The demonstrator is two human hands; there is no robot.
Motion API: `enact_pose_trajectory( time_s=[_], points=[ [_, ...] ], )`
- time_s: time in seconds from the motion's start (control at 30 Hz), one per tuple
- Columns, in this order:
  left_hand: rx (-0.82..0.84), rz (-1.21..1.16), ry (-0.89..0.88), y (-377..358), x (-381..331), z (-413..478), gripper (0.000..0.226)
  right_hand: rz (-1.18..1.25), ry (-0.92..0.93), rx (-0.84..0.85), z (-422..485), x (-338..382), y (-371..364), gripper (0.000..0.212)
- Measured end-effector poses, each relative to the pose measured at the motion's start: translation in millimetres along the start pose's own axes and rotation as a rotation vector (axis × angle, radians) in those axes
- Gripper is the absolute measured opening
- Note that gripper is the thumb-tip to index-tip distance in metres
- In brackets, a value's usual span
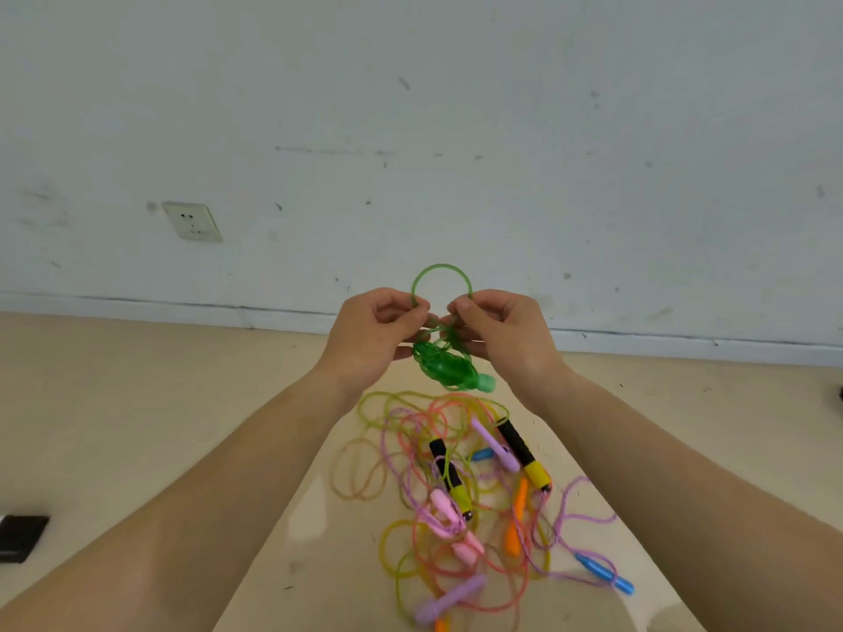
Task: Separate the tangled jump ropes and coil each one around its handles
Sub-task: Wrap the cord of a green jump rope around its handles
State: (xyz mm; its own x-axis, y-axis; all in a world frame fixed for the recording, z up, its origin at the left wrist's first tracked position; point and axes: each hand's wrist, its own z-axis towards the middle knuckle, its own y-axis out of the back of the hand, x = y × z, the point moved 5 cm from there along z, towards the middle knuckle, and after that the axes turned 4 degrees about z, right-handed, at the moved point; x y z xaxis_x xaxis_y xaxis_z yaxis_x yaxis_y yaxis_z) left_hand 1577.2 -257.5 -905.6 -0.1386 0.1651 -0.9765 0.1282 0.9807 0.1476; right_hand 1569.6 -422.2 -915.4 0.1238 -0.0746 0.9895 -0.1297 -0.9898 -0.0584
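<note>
Above the tangled ropes (460, 490) on the floor (137, 403), the left hand (374, 333) and right hand (502, 333) are pinching the green rope (444, 364), probably tucking its last loop to secure the coil.

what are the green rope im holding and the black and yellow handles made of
Translucent green jump rope: likely soft plastic; light shows through and it holds a loop. Black and yellow handles: black part looks like matte foam, yellow end smoother, perhaps plastic.

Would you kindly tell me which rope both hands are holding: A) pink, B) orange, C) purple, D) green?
D: the left hand and right hand pinch the green rope at its loop; the other ropes lie tangled on the floor.
</note>
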Motion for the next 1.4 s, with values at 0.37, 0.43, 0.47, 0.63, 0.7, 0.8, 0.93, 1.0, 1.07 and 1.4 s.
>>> enact_pose_trajectory(
  time_s=[0.37, 0.43, 0.47, 0.63, 0.7, 0.8, 0.93, 1.0, 1.07, 1.4],
  points=[
    [0.022, 0.0, 0.054, 33.2, -313.5, -9.3, 0.01, 0.025, -0.034, -0.03, -8.5, 315.4, -4.3, 0.014],
    [0.026, -0.003, 0.055, 36.9, -378.1, -17.0, 0.011, 0.014, -0.028, -0.035, -12.2, 379.8, -1.1, 0.016],
    [0.027, 0.001, 0.054, 38.2, -407.4, -19.8, 0.011, 0.013, -0.025, -0.032, -13.9, 409.4, 1.2, 0.016],
    [0.031, 0.009, 0.039, 40.6, -532.3, -31.1, 0.013, 0.016, -0.006, -0.016, -21.7, 533.3, 9.3, 0.018],
    [0.022, 0.004, 0.025, 43.1, -569.7, -34.3, 0.014, 0.024, -0.003, -0.014, -23.0, 571.2, 9.4, 0.019],
    [0.0, -0.012, 0.006, 49.7, -614.5, -32.6, 0.015, 0.026, 0.017, -0.015, -19.6, 619.0, 7.5, 0.019],
    [-0.042, -0.063, -0.005, 58.0, -661.5, -20.3, 0.016, 0.058, 0.031, -0.032, -6.8, 668.9, 5.4, 0.02],
    [-0.05, -0.094, -0.015, 53.9, -681.0, -12.1, 0.014, 0.114, 0.026, -0.071, 1.7, 685.1, 9.9, 0.018],
    [-0.069, -0.106, -0.029, 45.6, -697.9, -2.5, 0.011, 0.219, 0.008, -0.112, 12.5, 695.3, 18.3, 0.015],
    [-0.197, -0.085, -0.028, 13.3, -715.7, 65.6, 0.013, 0.345, -0.005, -0.332, 67.8, 702.0, 39.8, 0.012]
  ],
)
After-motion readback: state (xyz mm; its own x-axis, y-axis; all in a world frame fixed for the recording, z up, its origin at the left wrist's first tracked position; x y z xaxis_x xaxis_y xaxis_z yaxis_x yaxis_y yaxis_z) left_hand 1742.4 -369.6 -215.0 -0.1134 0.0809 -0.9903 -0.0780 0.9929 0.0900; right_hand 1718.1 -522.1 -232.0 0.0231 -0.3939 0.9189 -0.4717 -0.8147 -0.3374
